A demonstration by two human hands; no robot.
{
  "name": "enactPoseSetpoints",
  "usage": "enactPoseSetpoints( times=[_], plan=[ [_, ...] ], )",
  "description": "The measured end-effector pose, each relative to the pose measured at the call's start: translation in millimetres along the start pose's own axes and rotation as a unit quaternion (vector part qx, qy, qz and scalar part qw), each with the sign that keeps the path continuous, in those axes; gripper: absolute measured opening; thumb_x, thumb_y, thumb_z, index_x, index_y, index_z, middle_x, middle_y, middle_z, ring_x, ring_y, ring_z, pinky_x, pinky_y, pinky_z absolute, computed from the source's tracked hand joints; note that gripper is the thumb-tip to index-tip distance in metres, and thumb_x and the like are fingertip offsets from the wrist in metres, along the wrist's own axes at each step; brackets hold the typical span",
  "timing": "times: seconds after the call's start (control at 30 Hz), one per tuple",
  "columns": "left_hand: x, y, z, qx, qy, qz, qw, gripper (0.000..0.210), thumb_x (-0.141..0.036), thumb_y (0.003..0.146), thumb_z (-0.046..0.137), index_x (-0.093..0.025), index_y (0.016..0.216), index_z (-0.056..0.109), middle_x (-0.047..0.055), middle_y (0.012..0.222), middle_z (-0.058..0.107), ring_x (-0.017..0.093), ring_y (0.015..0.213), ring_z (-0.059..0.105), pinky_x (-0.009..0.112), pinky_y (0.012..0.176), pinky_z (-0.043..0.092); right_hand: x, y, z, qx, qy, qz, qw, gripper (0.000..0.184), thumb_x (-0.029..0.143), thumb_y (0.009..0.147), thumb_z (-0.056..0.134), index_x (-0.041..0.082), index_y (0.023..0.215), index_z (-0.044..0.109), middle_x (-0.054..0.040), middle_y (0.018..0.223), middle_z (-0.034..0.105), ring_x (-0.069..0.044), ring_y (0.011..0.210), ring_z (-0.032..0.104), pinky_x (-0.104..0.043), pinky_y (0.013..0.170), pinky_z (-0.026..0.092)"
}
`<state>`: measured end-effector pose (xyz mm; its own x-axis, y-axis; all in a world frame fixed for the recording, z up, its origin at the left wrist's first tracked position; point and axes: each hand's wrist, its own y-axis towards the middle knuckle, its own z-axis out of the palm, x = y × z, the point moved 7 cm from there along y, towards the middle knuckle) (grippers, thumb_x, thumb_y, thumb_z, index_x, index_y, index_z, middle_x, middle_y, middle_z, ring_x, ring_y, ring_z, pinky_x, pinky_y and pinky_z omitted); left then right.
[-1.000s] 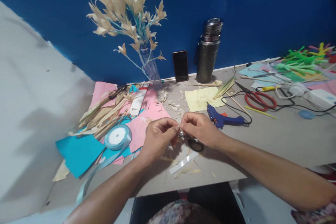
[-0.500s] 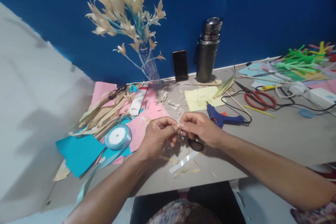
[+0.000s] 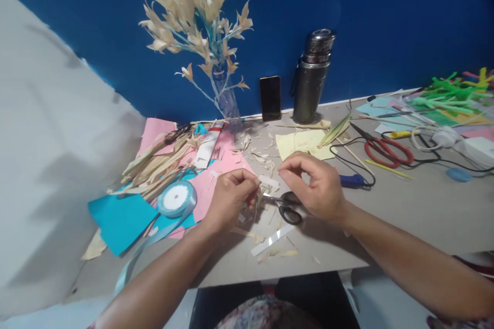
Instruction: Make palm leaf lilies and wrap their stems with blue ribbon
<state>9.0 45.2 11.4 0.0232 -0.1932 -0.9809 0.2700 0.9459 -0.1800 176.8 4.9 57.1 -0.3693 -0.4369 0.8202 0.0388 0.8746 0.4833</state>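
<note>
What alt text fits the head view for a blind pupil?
A person's left hand and right hand are apart near black-handled scissors on a cluttered table. Behind stand pale flowers in a vase, a phone and a flask.

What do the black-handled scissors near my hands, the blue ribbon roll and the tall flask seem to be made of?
Black-handled scissors: likely plastic handles, smooth and evenly black; metal blades, by their silvery glint.
Blue ribbon roll: probably satiny fabric, given its soft sheen.
Tall flask: apparently shiny metal, with bright reflections on its lid.
</note>
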Motion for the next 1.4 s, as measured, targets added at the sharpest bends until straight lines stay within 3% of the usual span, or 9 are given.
enactPoseSetpoints(
  times=[0.1,0.27,0.6,0.9,1.03,1.2,1.4],
  plan=[
    [-3,-1,1.2,-0.008,0.079,0.031,0.996,0.012,-0.022,0.071,0.069,-0.016,0.062,0.064,-0.004,0.043,0.053,0.008,0.039,0.044,0.02,0.042,0.034,13,-6,9,0.037,-0.112,-0.09,0.989,0.015,0.02,0.09,0.056,0.022,0.082,0.068,-0.0045,0.076,0.068,-0.018,0.069,0.059,-0.031,0.066,0.044],
    [-4,-5,6.1,0.0,0.088,0.033,0.996,0.01,-0.023,0.072,0.068,-0.016,0.065,0.065,-0.005,0.045,0.053,0.008,0.04,0.044,0.02,0.043,0.035,0,-10,26,0.094,-0.196,-0.09,0.972,0.016,0.017,0.09,0.057,0.021,0.082,0.071,-0.0048,0.077,0.072,-0.017,0.07,0.062,-0.029,0.064,0.04],
    [-9,-8,8.2,-0.009,0.142,0.042,0.989,0.008,-0.021,0.069,0.065,-0.015,0.063,0.064,-0.004,0.045,0.053,0.007,0.04,0.045,0.018,0.042,0.034,0,-10,26,0.089,-0.216,-0.087,0.968,0.016,0.015,0.088,0.058,0.02,0.081,0.071,-0.0034,0.074,0.071,-0.016,0.066,0.06,-0.028,0.062,0.035],
    [-5,-7,8.5,0.006,0.195,0.042,0.98,0.011,-0.02,0.071,0.062,-0.015,0.061,0.064,-0.004,0.046,0.054,0.007,0.041,0.045,0.018,0.041,0.033,0,-14,33,0.147,-0.263,-0.147,0.942,0.022,0.018,0.094,0.052,0.016,0.081,0.068,-0.0065,0.079,0.07,-0.018,0.071,0.06,-0.03,0.065,0.035],
    [-4,-8,11.7,0.022,0.197,0.046,0.979,0.013,-0.022,0.071,0.062,-0.015,0.061,0.063,-0.004,0.046,0.055,0.006,0.039,0.044,0.018,0.04,0.032,4,-16,35,0.136,-0.286,-0.171,0.933,0.024,0.016,0.091,0.05,0.015,0.073,0.066,-0.0062,0.072,0.067,-0.017,0.066,0.057,-0.03,0.062,0.033],
    [-4,-8,13.6,0.029,0.176,0.041,0.983,0.01,-0.022,0.068,0.064,-0.015,0.061,0.064,-0.004,0.044,0.054,0.007,0.039,0.046,0.018,0.04,0.032,5,-15,31,0.109,-0.276,-0.152,0.943,0.023,0.013,0.087,0.051,0.017,0.068,0.064,-0.0043,0.068,0.065,-0.016,0.063,0.056,-0.03,0.06,0.032],
    [0,-6,9.5,0.019,0.164,0.016,0.986,0.008,-0.02,0.068,0.061,-0.015,0.063,0.065,-0.004,0.045,0.054,0.008,0.039,0.046,0.019,0.041,0.033,2,-14,31,0.156,-0.246,-0.131,0.948,0.023,0.017,0.094,0.05,0.016,0.08,0.068,-0.0058,0.079,0.069,-0.017,0.072,0.059,-0.028,0.066,0.036]
  ],
)
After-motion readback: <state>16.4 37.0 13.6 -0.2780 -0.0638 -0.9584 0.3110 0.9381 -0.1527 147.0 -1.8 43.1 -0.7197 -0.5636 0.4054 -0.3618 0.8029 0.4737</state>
